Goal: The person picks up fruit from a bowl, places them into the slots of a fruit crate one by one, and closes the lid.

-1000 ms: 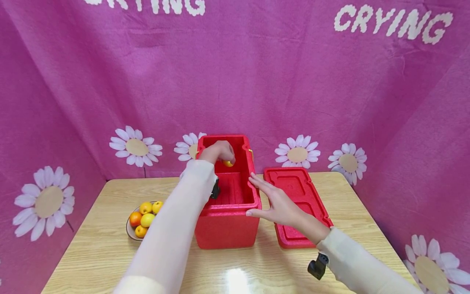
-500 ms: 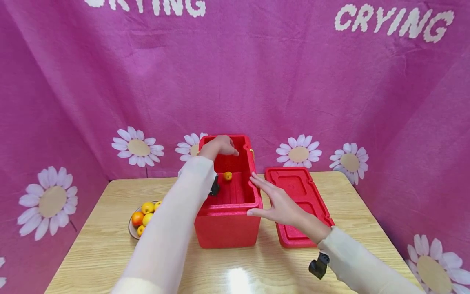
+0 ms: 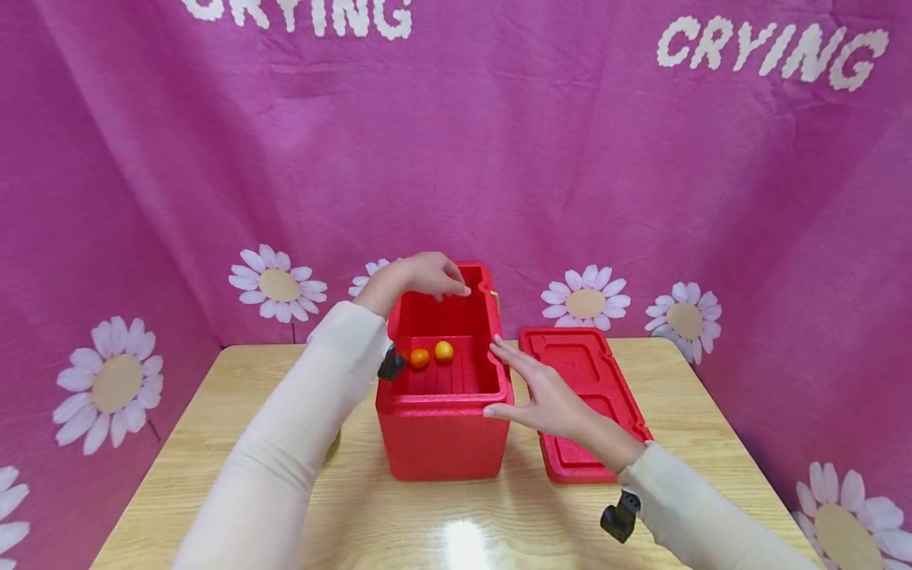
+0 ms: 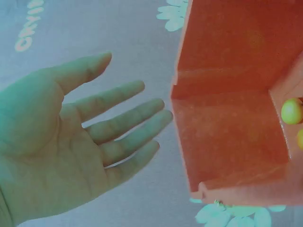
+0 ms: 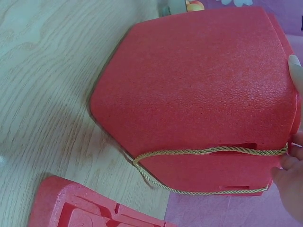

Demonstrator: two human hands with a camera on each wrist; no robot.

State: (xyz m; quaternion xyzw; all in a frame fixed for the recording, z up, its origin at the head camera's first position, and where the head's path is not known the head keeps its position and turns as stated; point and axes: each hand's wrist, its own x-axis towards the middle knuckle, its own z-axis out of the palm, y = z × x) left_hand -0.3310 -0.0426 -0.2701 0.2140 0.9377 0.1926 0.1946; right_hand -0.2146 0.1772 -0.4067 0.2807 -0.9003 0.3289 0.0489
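Left fingers (image 4: 127,118) well above fruit (image 3: 444,352)

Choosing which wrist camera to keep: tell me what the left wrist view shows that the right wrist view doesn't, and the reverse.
Only the left wrist view: the left hand, palm showing and holding nothing, and the inside of the red box with two fruits in it.

Only the right wrist view: part of the right hand, the wooden table, part of the red lid, and other fruit outside the box.

Both: the red box and the flowered curtain.
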